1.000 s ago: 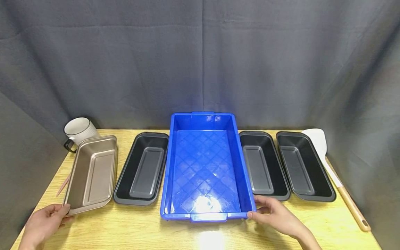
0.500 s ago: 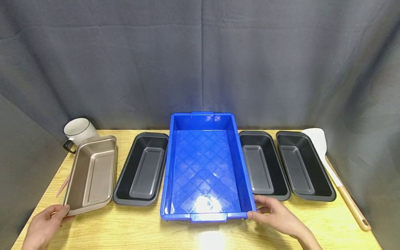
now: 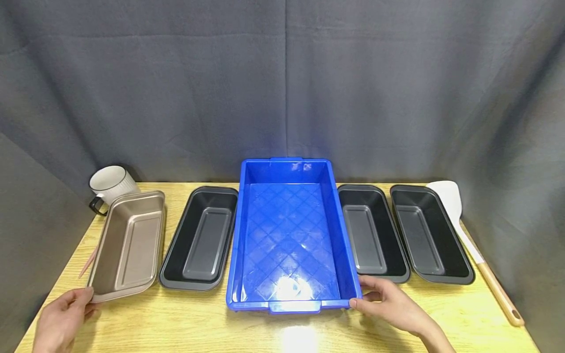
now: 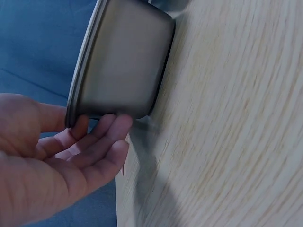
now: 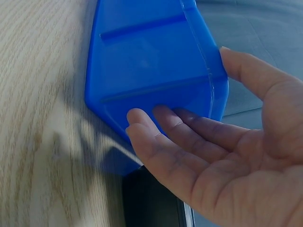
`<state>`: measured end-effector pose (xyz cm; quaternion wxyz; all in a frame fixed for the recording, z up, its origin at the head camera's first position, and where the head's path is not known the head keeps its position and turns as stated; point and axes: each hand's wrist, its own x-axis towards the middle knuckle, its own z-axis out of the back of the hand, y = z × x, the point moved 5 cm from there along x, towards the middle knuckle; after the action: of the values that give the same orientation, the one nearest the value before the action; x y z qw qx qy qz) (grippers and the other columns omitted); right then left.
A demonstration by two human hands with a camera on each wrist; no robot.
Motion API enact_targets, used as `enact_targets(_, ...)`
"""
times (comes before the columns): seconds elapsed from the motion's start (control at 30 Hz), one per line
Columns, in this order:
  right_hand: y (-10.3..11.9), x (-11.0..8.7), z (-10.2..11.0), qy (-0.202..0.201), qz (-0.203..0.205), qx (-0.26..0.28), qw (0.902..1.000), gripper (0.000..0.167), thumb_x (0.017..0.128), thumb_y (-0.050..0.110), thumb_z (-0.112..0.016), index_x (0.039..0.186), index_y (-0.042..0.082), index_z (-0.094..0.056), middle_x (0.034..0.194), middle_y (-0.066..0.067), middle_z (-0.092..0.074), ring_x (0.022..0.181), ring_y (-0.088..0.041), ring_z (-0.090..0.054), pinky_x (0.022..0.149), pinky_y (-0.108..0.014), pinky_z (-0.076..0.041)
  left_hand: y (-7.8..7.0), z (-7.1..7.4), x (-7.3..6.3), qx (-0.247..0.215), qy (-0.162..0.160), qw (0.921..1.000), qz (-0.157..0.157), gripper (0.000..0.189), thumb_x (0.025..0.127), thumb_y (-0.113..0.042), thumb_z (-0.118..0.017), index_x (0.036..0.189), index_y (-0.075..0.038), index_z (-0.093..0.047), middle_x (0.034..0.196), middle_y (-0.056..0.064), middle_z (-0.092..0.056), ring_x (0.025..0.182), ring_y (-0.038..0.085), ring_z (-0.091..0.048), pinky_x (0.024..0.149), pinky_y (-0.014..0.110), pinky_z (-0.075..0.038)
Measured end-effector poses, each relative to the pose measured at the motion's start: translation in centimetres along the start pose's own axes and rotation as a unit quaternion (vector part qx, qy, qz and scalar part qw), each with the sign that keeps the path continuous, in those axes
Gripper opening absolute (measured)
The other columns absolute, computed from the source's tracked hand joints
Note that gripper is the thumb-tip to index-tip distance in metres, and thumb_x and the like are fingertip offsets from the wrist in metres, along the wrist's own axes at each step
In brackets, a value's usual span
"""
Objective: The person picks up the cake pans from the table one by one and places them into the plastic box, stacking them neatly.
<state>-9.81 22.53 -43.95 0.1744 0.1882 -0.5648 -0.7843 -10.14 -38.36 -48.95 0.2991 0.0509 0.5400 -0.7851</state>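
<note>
At the left of the head view is a gold-brown loaf pan (image 3: 139,250). My left hand (image 3: 64,318) pinches its near-left corner, with the thumb at the rim and the fingers below it in the left wrist view. In the middle lies a large blue plastic tray (image 3: 293,307). My right hand (image 3: 393,306) holds the tray's near-right corner; in the right wrist view its thumb presses the rim while the fingers touch the outer wall (image 5: 156,75). A black loaf pan (image 3: 205,245) sits between the gold-brown pan and the tray.
Two more black loaf pans stand right of the tray, the nearer one (image 3: 368,238) beside it and another (image 3: 423,240) farther out. A white spatula (image 3: 448,198) with a wooden handle lies at the right edge. Behind the gold-brown pan are a white mug (image 3: 114,184) and a thin pink object (image 3: 88,263).
My left hand and the near end of the gold-brown loaf pan have shifted very slightly to the left. My right hand and the blue tray have stayed in place.
</note>
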Motion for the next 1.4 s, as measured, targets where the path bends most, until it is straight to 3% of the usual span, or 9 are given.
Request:
enact_targets(0.27, 0.0, 0.0, 0.0, -0.001, -0.001, 0.0, 1.0, 0.038, 0.092, 0.005, -0.062, 0.123, -0.015, -0.052, 0.106, -0.024, -0.064, 0.083, -0.017, -0.066, 0.066, -0.028, -0.056, 4.9, 1.4, 4.4, -0.073, -0.048, 0.9961, 0.014, 0.024, 0.097, -0.035, -0.052, 0.077, -0.032, -0.064, 0.064, -0.013, -0.066, 0.06, 0.002, -0.064, 0.054, 0.02, -0.053)
enact_targets(0.4, 0.0, 0.0, 0.1, -0.002, -0.007, 0.002, 1.0, 0.039, 0.092, 0.007, -0.062, 0.123, -0.015, -0.052, 0.106, -0.024, -0.064, 0.083, -0.019, -0.066, 0.066, -0.028, -0.056, 4.3, 1.3, 4.2, -0.07, -0.036, 0.9968, 0.011, 0.024, 0.096, -0.036, -0.054, 0.079, -0.027, -0.067, 0.065, -0.011, -0.068, 0.062, 0.0, -0.064, 0.052, 0.024, -0.053)
enact_targets(0.63, 0.1, 0.0, 0.0, 0.0, -0.006, 0.003, 1.0, 0.039, 0.093, 0.008, -0.062, 0.123, -0.014, -0.053, 0.106, -0.025, -0.064, 0.083, -0.021, -0.067, 0.067, -0.029, -0.056, 1.4, 0.0, 1.8, -0.067, 0.028, 0.9973, 0.006, 0.025, 0.097, -0.034, -0.054, 0.081, -0.022, -0.069, 0.069, -0.014, -0.069, 0.066, -0.004, -0.064, 0.06, 0.022, -0.055)
enact_targets(0.73, 0.1, 0.0, 0.0, 0.001, -0.01, 0.001, 0.9999, 0.04, 0.093, 0.01, -0.063, 0.123, -0.014, -0.053, 0.107, -0.026, -0.064, 0.084, -0.023, -0.067, 0.068, -0.03, -0.057, 2.2, -0.3, 2.2, -0.08, 0.052, 0.9954, 0.001, 0.026, 0.097, -0.029, -0.053, 0.077, -0.023, -0.068, 0.067, -0.01, -0.07, 0.069, -0.003, -0.066, 0.061, 0.02, -0.055)
enact_targets(0.83, 0.1, 0.0, 0.0, 0.001, -0.013, 0.0, 0.9999, 0.041, 0.092, 0.01, -0.063, 0.123, -0.014, -0.053, 0.108, -0.027, -0.063, 0.084, -0.024, -0.067, 0.068, -0.03, -0.057, 3.7, -0.2, 3.6, -0.072, 0.053, 0.996, 0.002, 0.026, 0.098, -0.027, -0.052, 0.078, -0.022, -0.067, 0.068, -0.005, -0.071, 0.069, 0.002, -0.068, 0.061, 0.02, -0.055)
enact_targets(0.97, 0.0, 0.0, -0.1, 0.0, -0.01, -0.002, 0.9999, 0.04, 0.092, 0.01, -0.063, 0.123, -0.014, -0.053, 0.107, -0.027, -0.063, 0.084, -0.024, -0.067, 0.068, -0.029, -0.056, 4.7, -0.1, 4.7, -0.048, 0.05, 0.9976, 0.003, 0.025, 0.098, -0.029, -0.052, 0.087, -0.01, -0.063, 0.071, -0.001, -0.072, 0.07, 0.009, -0.07, 0.064, 0.024, -0.057)
enact_targets(1.17, 0.0, 0.0, 0.0, 0.0, 0.0, -0.002, 1.0, 0.038, 0.093, 0.009, -0.062, 0.122, -0.014, -0.054, 0.106, -0.024, -0.064, 0.083, -0.021, -0.067, 0.068, -0.029, -0.056, 2.0, -0.5, 3.0, -0.012, 0.078, 0.9969, -0.004, 0.029, 0.1, -0.029, -0.047, 0.105, 0.0, -0.048, 0.077, 0.001, -0.072, 0.072, 0.007, -0.07, 0.065, 0.024, -0.057)
enact_targets(1.3, -0.1, 0.0, -0.1, 0.001, 0.003, 0.002, 1.0, 0.038, 0.093, 0.007, -0.062, 0.122, -0.015, -0.053, 0.105, -0.023, -0.065, 0.083, -0.02, -0.067, 0.067, -0.029, -0.056, -0.3, -0.7, 0.9, 0.025, 0.098, 0.9948, -0.009, 0.03, 0.102, -0.026, -0.043, 0.1, 0.001, -0.056, 0.08, -0.003, -0.07, 0.073, -0.002, -0.066, 0.069, 0.021, -0.056)
enact_targets(1.4, -0.1, 0.0, -0.1, 0.0, 0.004, 0.002, 1.0, 0.038, 0.093, 0.007, -0.061, 0.122, -0.015, -0.053, 0.105, -0.024, -0.065, 0.083, -0.02, -0.067, 0.067, -0.03, -0.056, -1.0, -0.5, 0.4, 0.085, 0.111, 0.99, -0.022, 0.037, 0.103, -0.026, -0.037, 0.098, 0.001, -0.062, 0.085, -0.003, -0.071, 0.075, -0.009, -0.06, 0.071, 0.021, -0.055)
